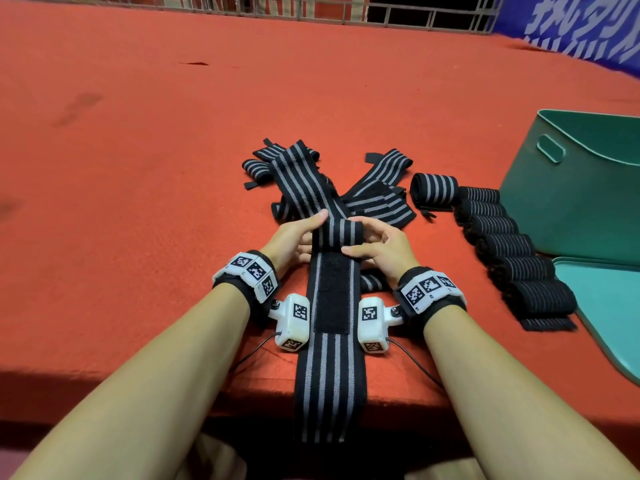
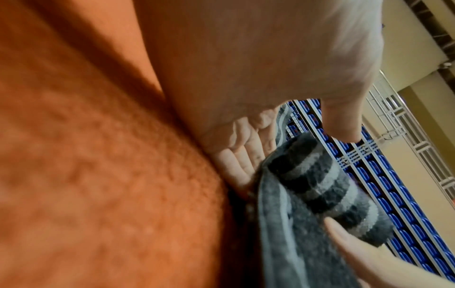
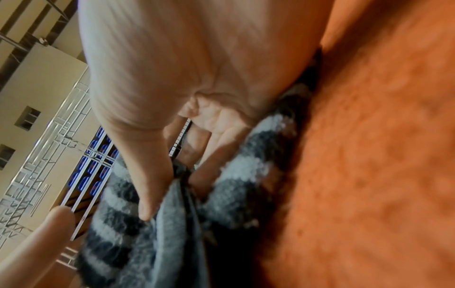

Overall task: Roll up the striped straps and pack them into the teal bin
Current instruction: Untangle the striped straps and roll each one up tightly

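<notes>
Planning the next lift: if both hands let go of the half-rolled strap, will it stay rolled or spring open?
Probably loosens: the half-rolled strap looks soft and floppy, its tail draped over the table edge. The left hand and right hand pinch it shut. The black fastener patch is not yet wrapped.

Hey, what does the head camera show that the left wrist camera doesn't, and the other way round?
Only the head view shows the teal plastic bin at the right, the row of rolled black-and-grey striped straps beside it, the loose pile of unrolled straps, and both wrist trackers. Only the left wrist view shows rows of blue seats behind a white railing. Both show the left hand and right hand holding the partly rolled striped strap on the orange-red felt tabletop.
</notes>
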Available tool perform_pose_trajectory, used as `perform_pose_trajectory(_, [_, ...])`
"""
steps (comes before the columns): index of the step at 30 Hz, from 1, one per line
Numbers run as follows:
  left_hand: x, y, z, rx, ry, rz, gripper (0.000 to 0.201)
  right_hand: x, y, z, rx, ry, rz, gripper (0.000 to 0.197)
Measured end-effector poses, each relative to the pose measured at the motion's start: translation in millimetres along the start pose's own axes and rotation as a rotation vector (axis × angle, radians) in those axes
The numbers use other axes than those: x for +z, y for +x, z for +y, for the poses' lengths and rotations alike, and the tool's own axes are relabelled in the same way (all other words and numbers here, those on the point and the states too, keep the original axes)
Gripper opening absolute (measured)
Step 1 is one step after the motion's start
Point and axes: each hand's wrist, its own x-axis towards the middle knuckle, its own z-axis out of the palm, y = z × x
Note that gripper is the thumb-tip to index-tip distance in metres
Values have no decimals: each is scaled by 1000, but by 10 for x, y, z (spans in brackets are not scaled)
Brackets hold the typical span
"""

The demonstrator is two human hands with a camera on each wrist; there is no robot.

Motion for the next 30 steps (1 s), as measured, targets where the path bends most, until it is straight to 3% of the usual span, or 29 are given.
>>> perform_pose_trajectory(4, [0,3,-24,3,172,-39,55,2,-8,7,25,73,43,50])
perform_pose_trajectory(9, [-10,15,-31,8,275,-24,49,5,30,60,19,74,52,49])
perform_pose_trajectory(16, [-30,2,-35,49,196,-61,23,24,11,13,67,96,26,52])
perform_pose_trajectory(20, [-47,14,-50,54,192,-72,33,22,10,-36,118,148,15,47])
perform_pose_trajectory(23, [-72,11,-57,71,169,-51,33,56,4,-52,123,51,6,37])
perform_pose_trajectory(27, [-87,-25,-45,87,111,-8,29,91,-7,-45,116,-28,-3,47])
perform_pose_trajectory(30, [-114,-31,-43,93,40,25,38,94,-32,-81,126,-66,-28,29])
